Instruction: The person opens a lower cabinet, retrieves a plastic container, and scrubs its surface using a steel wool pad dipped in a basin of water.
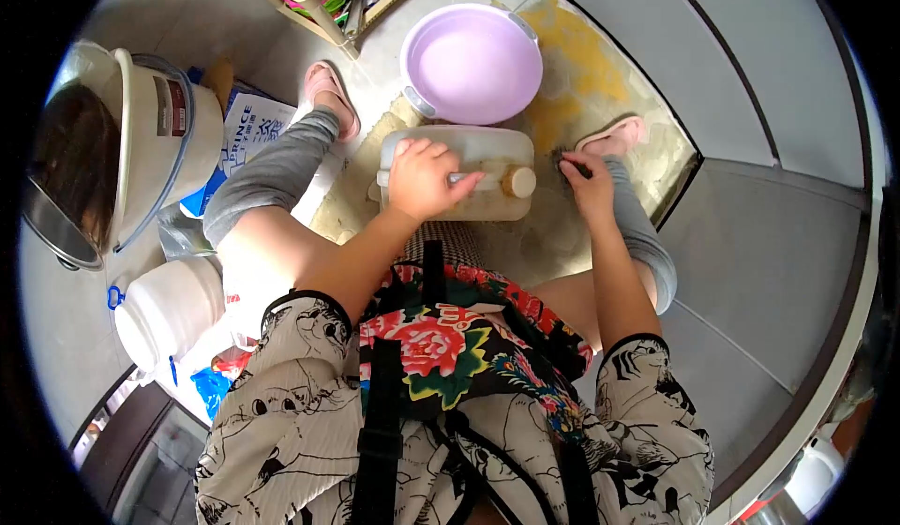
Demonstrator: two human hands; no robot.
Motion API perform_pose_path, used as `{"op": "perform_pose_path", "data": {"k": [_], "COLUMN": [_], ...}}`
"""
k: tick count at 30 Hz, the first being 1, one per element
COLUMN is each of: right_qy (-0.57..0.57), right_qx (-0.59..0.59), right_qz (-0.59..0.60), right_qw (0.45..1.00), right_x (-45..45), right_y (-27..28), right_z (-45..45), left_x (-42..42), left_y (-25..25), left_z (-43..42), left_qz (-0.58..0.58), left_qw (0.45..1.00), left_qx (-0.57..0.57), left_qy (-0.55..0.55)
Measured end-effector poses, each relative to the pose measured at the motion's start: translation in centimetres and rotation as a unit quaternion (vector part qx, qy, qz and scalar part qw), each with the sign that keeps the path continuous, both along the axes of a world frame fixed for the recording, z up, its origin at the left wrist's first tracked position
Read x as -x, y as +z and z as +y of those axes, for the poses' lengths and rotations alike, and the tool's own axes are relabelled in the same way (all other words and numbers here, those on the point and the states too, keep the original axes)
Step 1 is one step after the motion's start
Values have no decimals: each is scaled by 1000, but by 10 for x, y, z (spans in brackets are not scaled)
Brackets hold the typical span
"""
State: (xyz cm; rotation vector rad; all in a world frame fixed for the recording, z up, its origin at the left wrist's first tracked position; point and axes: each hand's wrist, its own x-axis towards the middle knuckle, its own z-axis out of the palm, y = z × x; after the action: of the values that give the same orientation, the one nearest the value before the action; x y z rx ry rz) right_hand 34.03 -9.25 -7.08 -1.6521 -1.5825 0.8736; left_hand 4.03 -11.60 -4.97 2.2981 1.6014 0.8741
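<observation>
My left hand closed around handle of translucent jug. Jug positioned between my legs, white cap toward my right. My right hand pinching dark, fuzzy scrubber, just beside jug. Lilac basin located immediately beyond jug.

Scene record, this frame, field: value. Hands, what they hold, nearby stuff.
left hand: closed on jug handle
right hand: pinching dark scrubber, material unclear
jug: translucent, white cap on, brownish stains beside cap
basin: pale purple, beyond jug
floor: yellow patch right of basin
far left: white bucket
</observation>
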Motion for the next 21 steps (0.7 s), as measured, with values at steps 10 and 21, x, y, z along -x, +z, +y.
{"op": "perform_pose_path", "data": {"k": [10,21], "right_qy": [-11,-98], "right_qx": [62,108], "right_qz": [55,70], "right_qw": [996,987], "right_x": [55,-3], "right_y": [-25,-62], "right_z": [31,-44], "left_x": [-3,4], "left_y": [2,-7], "left_z": [3,14], "left_qz": [6,24], "left_qw": [999,999], "left_qx": [-28,-26], "left_qy": [-20,-12]}}
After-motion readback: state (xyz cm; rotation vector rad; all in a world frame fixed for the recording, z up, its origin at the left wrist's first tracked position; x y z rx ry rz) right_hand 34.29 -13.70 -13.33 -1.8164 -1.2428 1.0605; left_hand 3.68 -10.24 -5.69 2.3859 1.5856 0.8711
